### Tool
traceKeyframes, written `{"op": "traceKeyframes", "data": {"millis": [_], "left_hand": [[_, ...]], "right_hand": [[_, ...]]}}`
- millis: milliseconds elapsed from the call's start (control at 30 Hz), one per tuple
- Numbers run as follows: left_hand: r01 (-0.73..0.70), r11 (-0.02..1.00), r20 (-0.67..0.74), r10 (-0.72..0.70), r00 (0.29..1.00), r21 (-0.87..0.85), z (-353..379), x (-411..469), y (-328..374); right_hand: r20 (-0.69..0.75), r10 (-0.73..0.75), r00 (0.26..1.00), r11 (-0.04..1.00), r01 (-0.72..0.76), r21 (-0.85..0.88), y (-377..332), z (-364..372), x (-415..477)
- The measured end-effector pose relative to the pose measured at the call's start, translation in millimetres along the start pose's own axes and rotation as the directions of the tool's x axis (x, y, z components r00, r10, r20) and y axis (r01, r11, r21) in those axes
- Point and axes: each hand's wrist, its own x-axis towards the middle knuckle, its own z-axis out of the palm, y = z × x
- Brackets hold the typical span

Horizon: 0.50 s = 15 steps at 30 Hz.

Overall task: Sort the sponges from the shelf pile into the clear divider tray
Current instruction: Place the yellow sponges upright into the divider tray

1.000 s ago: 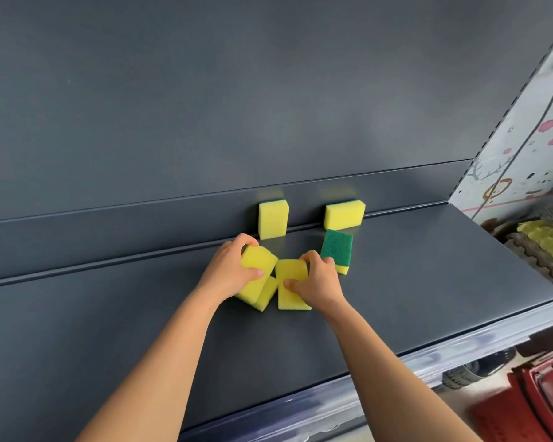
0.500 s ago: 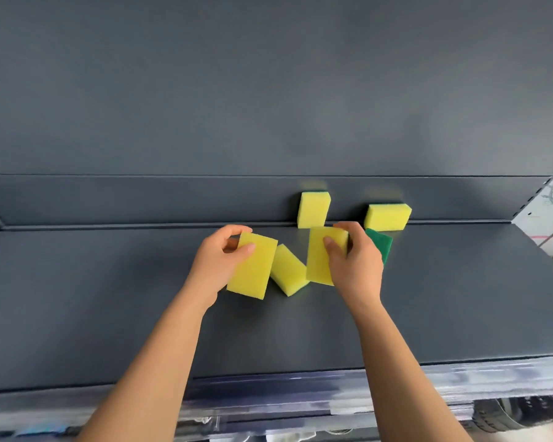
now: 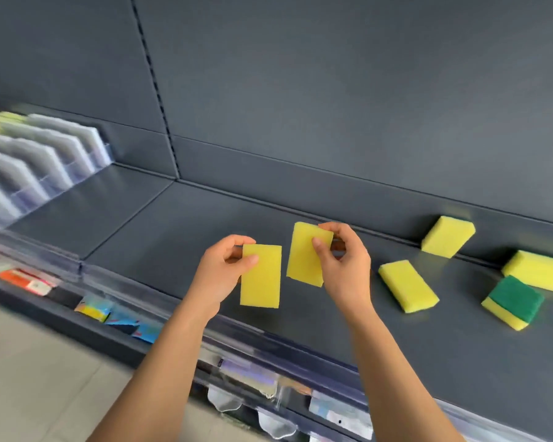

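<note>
Our left hand (image 3: pixel 219 275) pinched a yellow sponge (image 3: pixel 262 279) by its top edge; our right hand (image 3: pixel 342 266), just beside, pinched a second sponge (image 3: pixel 305 255). Both hung above the shelf (image 3: pixel 173 224). The clear divider tray (image 3: pixel 45 161) stood far left.

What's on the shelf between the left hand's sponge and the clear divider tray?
Nothing. The head view shows only bare shelf from the sponge to the tray.

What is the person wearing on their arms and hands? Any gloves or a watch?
Nothing that shows. The left hand and right hand have no gloves or rings. The left arm and right arm are bare to the picture's edge: no sleeves, watch or bracelets.
</note>
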Motion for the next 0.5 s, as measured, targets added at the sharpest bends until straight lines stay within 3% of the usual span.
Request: {"op": "traceKeyframes", "data": {"millis": [500], "left_hand": [[0.016,1.0,-0.261,-0.017,0.965,-0.006,-255,-48,-47]], "right_hand": [[0.302,-0.104,0.948,0.987,0.062,0.146,-110,240,-70]]}}
